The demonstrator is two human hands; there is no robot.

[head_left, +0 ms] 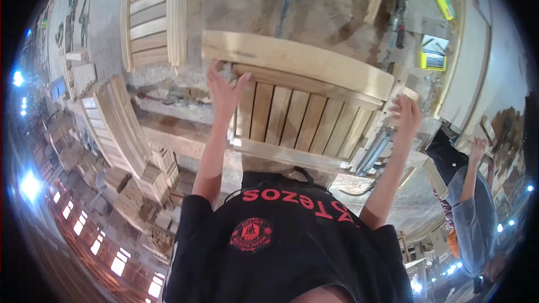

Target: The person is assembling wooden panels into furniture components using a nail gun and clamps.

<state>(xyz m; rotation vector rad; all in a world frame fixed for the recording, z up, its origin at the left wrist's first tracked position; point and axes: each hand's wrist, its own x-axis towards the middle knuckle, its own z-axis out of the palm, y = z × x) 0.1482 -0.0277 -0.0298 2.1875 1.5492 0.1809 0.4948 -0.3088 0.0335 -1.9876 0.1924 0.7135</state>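
Note:
A slatted wooden panel (305, 115) lies in front of me on the work surface, its slats running away from me. Along its far side sits a thick pale wooden board (297, 59), with a curved look in this view. My left hand (226, 91) is at the panel's far left corner, just under the board's left end, thumb and fingers spread. At the far right corner is my right hand (407, 115), its fingers loosely bent and apart beside the board's right end. Whether either hand's fingertips press on the wood I cannot tell.
Another slatted panel (149, 19) lies at the far left, and more slatted pieces (112, 126) are stacked nearer. Metal bar clamps (375, 151) lie right of the panel. A yellow box (433, 60) sits at the far right. A co-worker (470, 207) works at the right.

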